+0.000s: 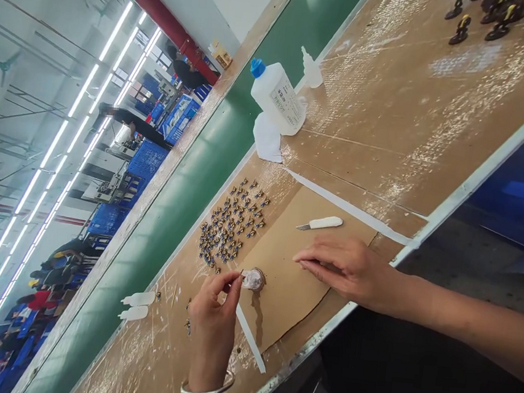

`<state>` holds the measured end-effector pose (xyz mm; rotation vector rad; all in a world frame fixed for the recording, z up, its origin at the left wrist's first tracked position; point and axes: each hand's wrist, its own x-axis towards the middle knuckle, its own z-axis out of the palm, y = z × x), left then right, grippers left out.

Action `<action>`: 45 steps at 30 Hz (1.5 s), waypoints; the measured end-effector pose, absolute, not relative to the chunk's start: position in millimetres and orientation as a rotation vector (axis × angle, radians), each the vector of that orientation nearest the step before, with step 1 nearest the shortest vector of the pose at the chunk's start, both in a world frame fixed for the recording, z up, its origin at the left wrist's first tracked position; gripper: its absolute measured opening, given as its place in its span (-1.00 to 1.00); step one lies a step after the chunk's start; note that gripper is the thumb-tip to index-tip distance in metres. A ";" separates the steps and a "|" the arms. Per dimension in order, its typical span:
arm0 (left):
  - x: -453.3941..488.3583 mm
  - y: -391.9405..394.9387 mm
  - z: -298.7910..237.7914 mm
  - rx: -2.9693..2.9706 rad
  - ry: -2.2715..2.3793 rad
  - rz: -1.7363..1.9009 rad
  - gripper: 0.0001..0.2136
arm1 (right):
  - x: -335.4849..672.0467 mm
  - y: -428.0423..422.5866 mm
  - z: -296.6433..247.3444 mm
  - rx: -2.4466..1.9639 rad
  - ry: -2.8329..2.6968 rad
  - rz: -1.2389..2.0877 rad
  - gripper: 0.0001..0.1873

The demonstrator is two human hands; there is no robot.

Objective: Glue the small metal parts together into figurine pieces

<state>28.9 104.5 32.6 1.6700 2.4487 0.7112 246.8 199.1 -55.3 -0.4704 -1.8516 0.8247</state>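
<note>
My left hand (217,303), with a bangle on its wrist, is closed in a pinch beside a small round pot (254,280) wrapped in whitish material. A tiny dark tip shows at its fingertips, too small to name. Over the brown cardboard sheet (280,241), my right hand (345,267) has its thumb and fingers pressed together; whatever they hold, if anything, is too small to make out. A white-handled craft knife (327,223) lies on the cardboard just beyond the right hand. Many tiny blue and yellow figures (229,224) are spread on the table past the left hand.
A large white bottle with a blue cap (280,99) and a small dropper bottle (311,69) stand along the green divider (216,136). Two white squeeze bottles (137,305) lie at the left. Dark figures on bases (501,22) stand at the upper right. People work in the background.
</note>
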 end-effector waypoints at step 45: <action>27.3 -24.8 -12.4 0.602 2.700 1.090 -0.64 | 249.8 198.9 -55.2 -0.518 -1.908 0.817 -0.85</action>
